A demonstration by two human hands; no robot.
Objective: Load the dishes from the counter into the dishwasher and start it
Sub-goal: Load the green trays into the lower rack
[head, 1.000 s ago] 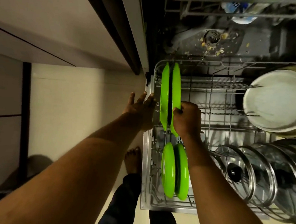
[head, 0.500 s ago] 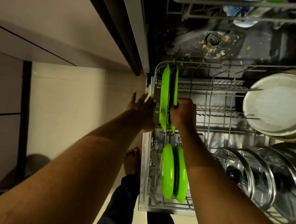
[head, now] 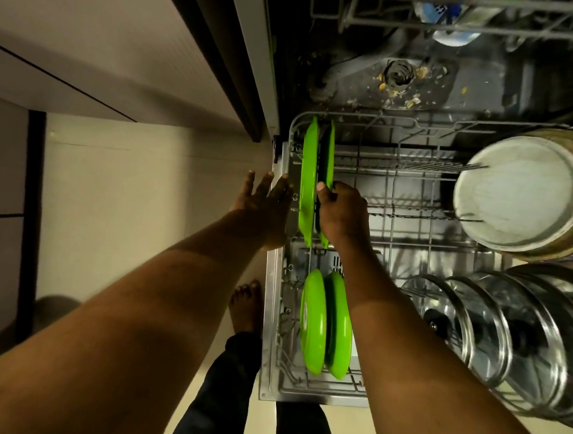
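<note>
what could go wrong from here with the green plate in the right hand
1. The right hand grips the held green plate very close to the neighbouring green plate; if it misses its slot in the lower rack, it may lean or knock that one.
2. Food scraps lie around the drain on the tub floor; they might clog it during the wash.

no readable text, no legible labels, brands, numbers or signs

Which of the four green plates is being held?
The right plate of the far pair: the right hand grips its edge, which is true of no other.
</note>
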